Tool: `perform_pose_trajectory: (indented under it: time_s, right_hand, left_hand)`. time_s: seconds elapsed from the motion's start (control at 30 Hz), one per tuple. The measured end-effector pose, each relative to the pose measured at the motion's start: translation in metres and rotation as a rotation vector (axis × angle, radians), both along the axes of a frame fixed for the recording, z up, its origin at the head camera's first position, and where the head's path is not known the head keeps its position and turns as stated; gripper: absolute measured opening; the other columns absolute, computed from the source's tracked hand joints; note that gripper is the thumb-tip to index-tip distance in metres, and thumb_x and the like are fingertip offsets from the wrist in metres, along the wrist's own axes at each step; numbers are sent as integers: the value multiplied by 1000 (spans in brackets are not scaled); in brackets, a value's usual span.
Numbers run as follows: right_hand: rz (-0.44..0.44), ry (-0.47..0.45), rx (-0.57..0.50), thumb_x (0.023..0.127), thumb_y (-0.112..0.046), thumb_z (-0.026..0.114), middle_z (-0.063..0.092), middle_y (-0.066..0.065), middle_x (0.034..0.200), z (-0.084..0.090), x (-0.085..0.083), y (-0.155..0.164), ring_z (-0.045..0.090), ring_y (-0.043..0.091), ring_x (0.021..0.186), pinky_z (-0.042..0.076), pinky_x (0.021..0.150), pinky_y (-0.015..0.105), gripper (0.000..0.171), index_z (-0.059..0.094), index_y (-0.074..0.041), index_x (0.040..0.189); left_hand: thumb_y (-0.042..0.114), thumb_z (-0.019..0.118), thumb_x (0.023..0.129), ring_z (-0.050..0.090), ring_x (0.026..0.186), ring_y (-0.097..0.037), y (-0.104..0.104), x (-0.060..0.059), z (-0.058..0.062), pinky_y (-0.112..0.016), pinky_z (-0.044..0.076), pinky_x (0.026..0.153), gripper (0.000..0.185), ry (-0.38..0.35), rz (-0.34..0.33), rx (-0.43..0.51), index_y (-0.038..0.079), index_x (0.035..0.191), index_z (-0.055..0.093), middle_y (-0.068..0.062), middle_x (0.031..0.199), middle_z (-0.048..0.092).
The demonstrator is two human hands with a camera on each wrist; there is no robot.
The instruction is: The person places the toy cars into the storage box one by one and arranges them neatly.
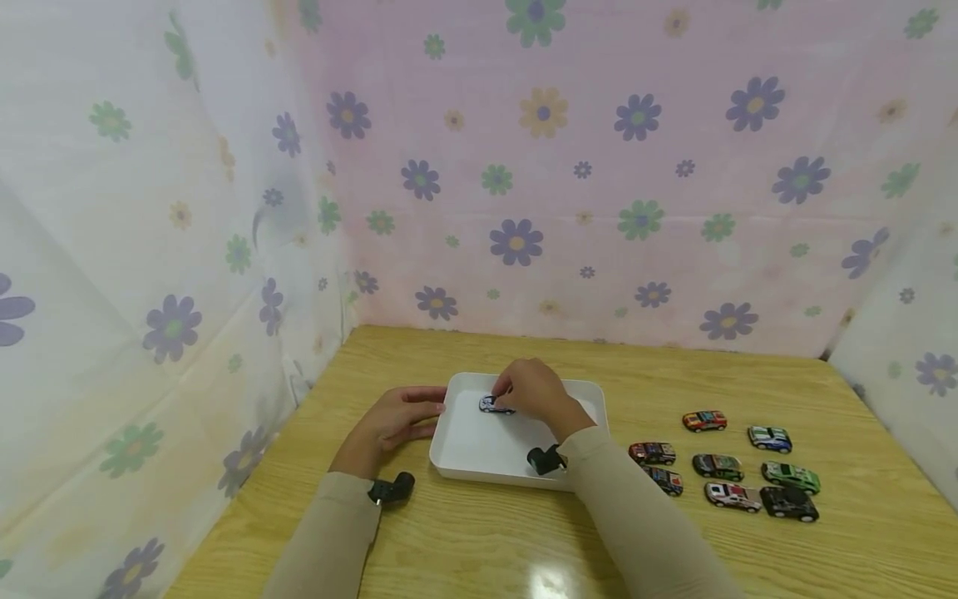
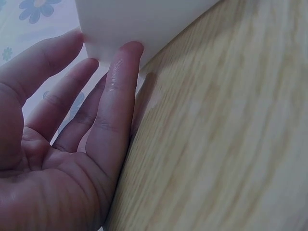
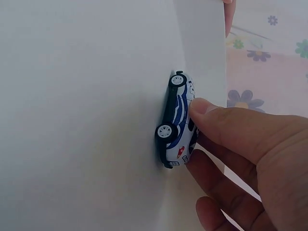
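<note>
Head view: the right hand (image 1: 533,393) pinches a white-and-blue car (image 1: 496,405) on its wheels in the tray (image 1: 479,470), near the far left corner, long axis left-right. The left hand (image 1: 397,420), fingers straight, touches the tray's left wall. Bare tray floor lies nearer; eight cars (image 1: 724,466) sit right on the counter (image 1: 464,541).

Small white toy car with blue stripes and white-hubbed black wheels (image 3: 177,120), wheels on the floor of a smooth white plastic tray (image 3: 82,115); right hand (image 3: 240,159) pinches its body, thumb on the roof; flower-print pink cloth (image 3: 269,72) behind
</note>
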State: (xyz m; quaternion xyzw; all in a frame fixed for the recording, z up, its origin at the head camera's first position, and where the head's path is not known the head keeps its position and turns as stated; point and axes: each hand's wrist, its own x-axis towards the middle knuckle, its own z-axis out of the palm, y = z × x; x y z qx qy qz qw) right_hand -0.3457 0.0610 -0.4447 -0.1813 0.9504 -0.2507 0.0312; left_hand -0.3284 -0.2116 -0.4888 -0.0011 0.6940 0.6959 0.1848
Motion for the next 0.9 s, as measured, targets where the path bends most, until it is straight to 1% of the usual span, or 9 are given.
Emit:
perform_pose_trajectory:
  time_s: [0.2, 0.4, 0.57, 0.77, 0.9]
  right_hand:
    - [-1, 14, -2, 86, -25, 87, 77, -11, 95, -2, 0, -8, 64, 10, 89, 55, 79, 31, 6, 85, -25, 92]
    - [-29, 17, 6, 85, -26, 87, 77, -11, 96, -4, 0, -13, 63, 11, 90, 55, 80, 33, 6, 85, -27, 90]
    - [-47, 11, -8, 85, -26, 88, 77, -10, 96, -6, 1, -17, 63, 12, 92, 56, 85, 35, 6, 85, -27, 90]
    - [-77, -5, 8, 85, -28, 87, 75, -12, 93, -6, 1, -23, 62, 12, 90, 55, 83, 33, 5, 85, -29, 89]
    - [-102, -21, 21, 85, -27, 88, 74, -11, 92, -5, 2, -27, 61, 12, 89, 55, 85, 33, 5, 84, -29, 88]
  left_hand:
    - [9, 78, 93, 69, 116, -24, 1, 2, -1, -40, 63, 91, 48, 3, 3, 0, 8, 139, 65, -13, 142, 63]
    - [8, 77, 93, 68, 118, -25, 1, 2, -2, -40, 62, 93, 48, 4, 2, 4, 8, 140, 65, -13, 144, 62]
    - [9, 78, 92, 68, 118, -25, 0, 1, -3, -41, 63, 92, 49, 7, 6, 4, 8, 139, 65, -13, 144, 62]
    - [8, 78, 92, 67, 119, -25, -1, 2, -3, -42, 62, 92, 49, 12, 8, 9, 9, 139, 65, -12, 144, 62]
    - [8, 77, 93, 67, 119, -26, 0, 2, -4, -42, 62, 93, 47, 13, 16, 7, 11, 139, 66, -13, 143, 62]
